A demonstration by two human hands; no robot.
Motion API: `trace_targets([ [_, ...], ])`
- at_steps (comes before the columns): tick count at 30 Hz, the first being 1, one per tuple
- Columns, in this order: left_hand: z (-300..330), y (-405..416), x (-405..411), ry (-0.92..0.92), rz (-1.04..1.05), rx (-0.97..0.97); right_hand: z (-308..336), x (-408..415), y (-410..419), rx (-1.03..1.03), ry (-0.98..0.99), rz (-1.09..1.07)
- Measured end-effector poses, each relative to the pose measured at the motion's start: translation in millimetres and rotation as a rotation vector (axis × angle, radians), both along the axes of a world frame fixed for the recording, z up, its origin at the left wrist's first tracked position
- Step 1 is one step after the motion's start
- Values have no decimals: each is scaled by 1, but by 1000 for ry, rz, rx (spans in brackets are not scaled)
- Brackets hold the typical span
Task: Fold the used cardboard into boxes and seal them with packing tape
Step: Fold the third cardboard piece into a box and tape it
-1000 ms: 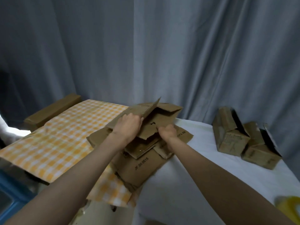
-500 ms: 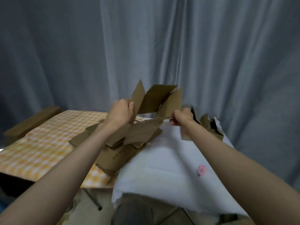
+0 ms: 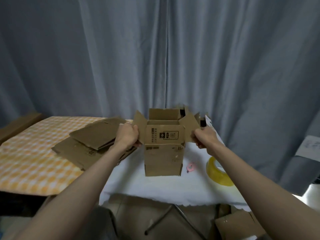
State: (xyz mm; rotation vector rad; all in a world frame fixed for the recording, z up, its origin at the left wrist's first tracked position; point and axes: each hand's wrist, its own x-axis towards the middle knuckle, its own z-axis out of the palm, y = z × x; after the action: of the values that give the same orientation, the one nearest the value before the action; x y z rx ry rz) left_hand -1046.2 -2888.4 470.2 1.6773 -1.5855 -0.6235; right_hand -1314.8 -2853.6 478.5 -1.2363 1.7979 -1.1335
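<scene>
A brown cardboard box (image 3: 163, 153) stands upright and opened into a tube on the white-covered table (image 3: 155, 187), its top flaps spread out. My left hand (image 3: 128, 136) grips its left flap and my right hand (image 3: 205, 137) grips its right flap. A stack of flattened cardboard (image 3: 91, 144) lies to the left, partly on the orange checked cloth (image 3: 29, 161). A roll of yellowish packing tape (image 3: 218, 172) lies on the white cloth to the right of the box, partly behind my right forearm.
A small pink object (image 3: 190, 167) lies between the box and the tape. More cardboard boxes (image 3: 199, 116) stand behind the held box. A cardboard piece (image 3: 239, 226) lies on the floor below right. Grey curtains (image 3: 155, 58) hang behind the tables.
The flat cardboard piece lifted off the stack has been carried right and opened into an upright box on the white cloth. Both hands moved with it.
</scene>
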Motion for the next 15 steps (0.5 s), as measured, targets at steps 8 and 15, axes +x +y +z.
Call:
trace_targets([
  [8, -1, -15, 2, -58, -32, -30, -9, -1, -21, -101, -5, -7],
  [15, -7, -25, 10, -341, -230, -369, -16, -9, -31, -160, 23, -43],
])
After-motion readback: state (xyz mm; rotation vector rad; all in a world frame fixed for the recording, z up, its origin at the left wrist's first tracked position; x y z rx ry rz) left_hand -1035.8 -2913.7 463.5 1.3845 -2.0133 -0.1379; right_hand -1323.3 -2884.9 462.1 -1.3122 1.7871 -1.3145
